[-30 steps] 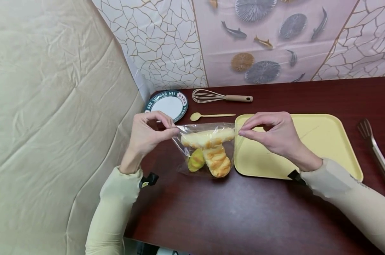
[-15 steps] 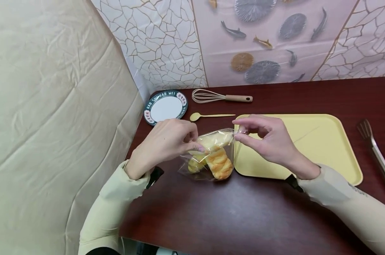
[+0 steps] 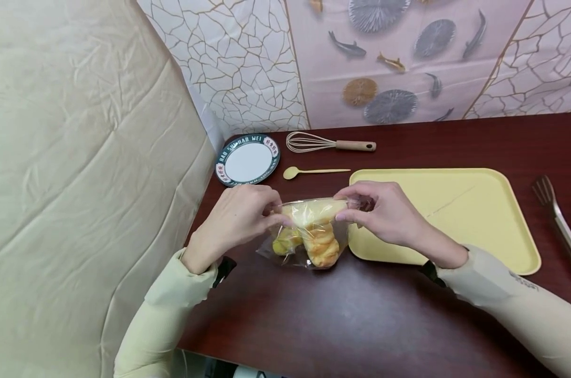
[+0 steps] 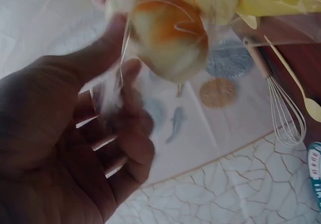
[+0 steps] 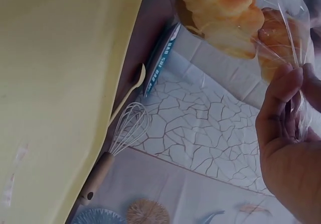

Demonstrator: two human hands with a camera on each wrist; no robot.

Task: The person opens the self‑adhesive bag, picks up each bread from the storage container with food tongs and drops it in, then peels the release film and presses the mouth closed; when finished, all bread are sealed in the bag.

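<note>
A clear plastic bag [image 3: 344, 240] hangs over the dark table, with bread pieces inside. A long pale loaf [image 3: 311, 211] lies across its top. Below are a ridged golden bread [image 3: 322, 247] and a yellow piece [image 3: 281, 244] whose kind I cannot tell. My left hand [image 3: 240, 216] pinches the bag's upper left edge between thumb and fingers. At the upper right, gathered plastic is pinched by my right hand [image 3: 384, 212]. The left wrist view shows the left hand [image 4: 95, 128] beside a rounded bread end [image 4: 168, 38]; in the right wrist view, the right hand [image 5: 288, 128] grips crumpled film.
A yellow tray [image 3: 455, 220] lies to the right, partly behind my right hand. Farther back are a round plate [image 3: 247, 160] with a dark green rim, a whisk [image 3: 356, 146] and a yellow spoon [image 3: 291, 172]. Metal tongs [image 3: 557, 210] lie at the far right.
My left hand has moved right and down, then slightly back left, along the bag's top. The right hand has moved slightly down and left. The bag's top, stretched wide before, is now folded and bunched.
</note>
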